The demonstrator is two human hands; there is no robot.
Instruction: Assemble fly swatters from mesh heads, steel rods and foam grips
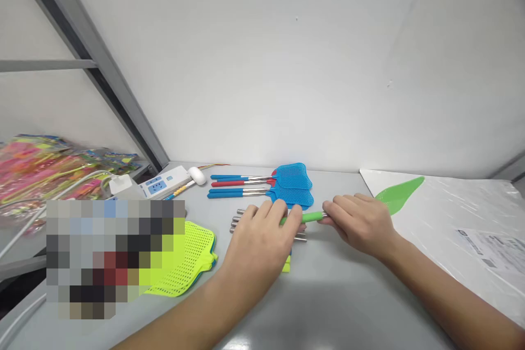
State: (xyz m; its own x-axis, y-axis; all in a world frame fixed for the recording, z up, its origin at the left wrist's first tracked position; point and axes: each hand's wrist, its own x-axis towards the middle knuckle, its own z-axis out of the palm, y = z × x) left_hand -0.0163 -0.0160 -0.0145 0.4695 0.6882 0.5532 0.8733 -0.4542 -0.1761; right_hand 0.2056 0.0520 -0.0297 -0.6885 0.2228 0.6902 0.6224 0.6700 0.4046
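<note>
A green fly swatter (400, 195) is held level across the middle of the table. My left hand (264, 238) is closed round its green grip. Farther along, my right hand (359, 224) pinches the metal shaft close to the swatter's head, which sticks out to the right behind the hand. Under and behind my left hand lie several metal rods (301, 238), mostly covered by it. Beyond the hands, assembled blue fly swatters (293, 176) lie in a row, with a red-handled swatter (229, 183) among them.
Yellow-green swatter heads (188, 262) lie at the left, beside a blurred-out patch. A power strip (164, 183) and a white mouse (197, 175) are at the back left. Bagged colourful goods (53, 175) fill the far left. White plastic packaging (435, 229) lies at the right.
</note>
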